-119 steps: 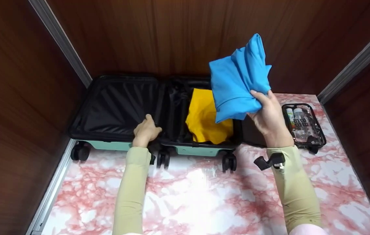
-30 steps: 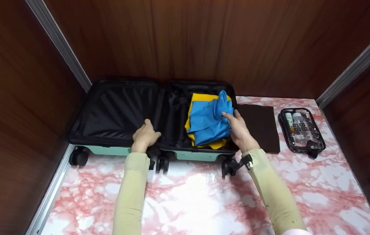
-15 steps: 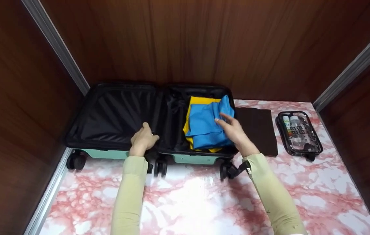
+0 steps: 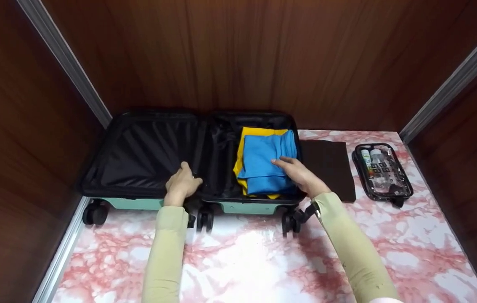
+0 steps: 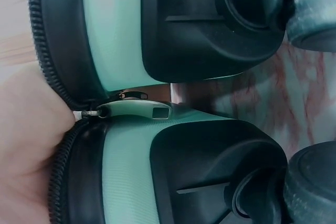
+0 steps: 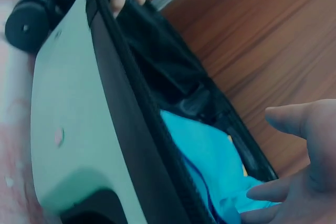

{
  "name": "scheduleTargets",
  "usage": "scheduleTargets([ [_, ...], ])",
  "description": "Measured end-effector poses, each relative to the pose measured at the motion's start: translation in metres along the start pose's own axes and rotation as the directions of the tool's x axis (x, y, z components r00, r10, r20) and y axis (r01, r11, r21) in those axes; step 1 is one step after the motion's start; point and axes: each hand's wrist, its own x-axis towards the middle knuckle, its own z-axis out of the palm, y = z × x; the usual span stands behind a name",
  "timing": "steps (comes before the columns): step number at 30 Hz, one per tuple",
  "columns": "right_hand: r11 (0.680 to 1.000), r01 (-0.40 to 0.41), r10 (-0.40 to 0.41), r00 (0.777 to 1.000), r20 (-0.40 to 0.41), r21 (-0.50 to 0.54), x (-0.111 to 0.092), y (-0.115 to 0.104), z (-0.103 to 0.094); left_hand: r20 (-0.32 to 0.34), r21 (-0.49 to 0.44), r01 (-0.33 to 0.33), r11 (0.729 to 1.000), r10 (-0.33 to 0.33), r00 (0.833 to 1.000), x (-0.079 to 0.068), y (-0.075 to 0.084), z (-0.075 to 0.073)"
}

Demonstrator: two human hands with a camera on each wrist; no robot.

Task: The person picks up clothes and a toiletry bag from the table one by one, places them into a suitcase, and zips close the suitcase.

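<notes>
A suitcase (image 4: 137, 198) with a mint-green shell and black lining lies unfolded flat on the floor. Its right half holds a folded yellow cloth (image 4: 239, 168) with a folded blue cloth (image 4: 259, 155) laid over it. My right hand (image 4: 299, 172) is over the blue cloth's right side, fingers extended and spread; the right wrist view has the fingertips close at the cloth. My left hand (image 4: 181, 184) rests on the front rim by the hinge, fingers reaching over the edge. Zipper pulls (image 5: 134, 95) hang beside it in the left wrist view.
A dark brown folded piece (image 4: 327, 168) lies right of the suitcase. Farther right is a clear pouch (image 4: 383, 172) with black trim and bottles inside. Caster wheels (image 4: 205, 219) stick out in front. Brown wood-grain walls (image 4: 247, 63) stand behind and at both sides.
My right hand has lowered the blue cloth from the air onto the yellow one, released it and slid slightly left across it. The blue cloth lies flatter; my left hand has stayed on the rim.
</notes>
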Motion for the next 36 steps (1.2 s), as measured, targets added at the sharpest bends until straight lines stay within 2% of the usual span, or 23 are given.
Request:
scheduleTargets([
  [10,0.998,-0.037,0.037,0.999,-0.001,-0.048,0.011,0.004,0.002,0.002,-0.005,-0.005,1.000,0.005,1.000,0.000,0.001,0.002],
  [19,0.996,-0.012,0.016,0.999,0.040,-0.087,0.014,0.006,0.003,0.006,-0.011,0.003,1.000,-0.003,1.000,0.000,-0.001,0.003],
  [24,0.984,0.054,-0.051,0.998,0.022,-0.169,0.009,0.003,0.000,-0.003,-0.017,0.000,1.000,0.000,1.000,-0.001,0.000,0.004],
  [30,0.938,0.138,-0.148,0.989,-0.006,-0.319,0.003,-0.002,-0.006,-0.010,-0.023,-0.005,1.000,0.004,1.000,0.000,-0.001,0.005],
  [33,0.923,0.198,-0.219,0.975,-0.027,-0.329,0.000,-0.004,-0.010,-0.007,-0.029,0.003,1.000,-0.003,1.000,0.000,-0.002,0.005],
  [36,0.911,0.285,-0.319,0.945,-0.070,-0.298,-0.001,-0.005,-0.017,-0.010,-0.027,0.003,1.000,-0.003,1.000,0.001,-0.002,0.004],
])
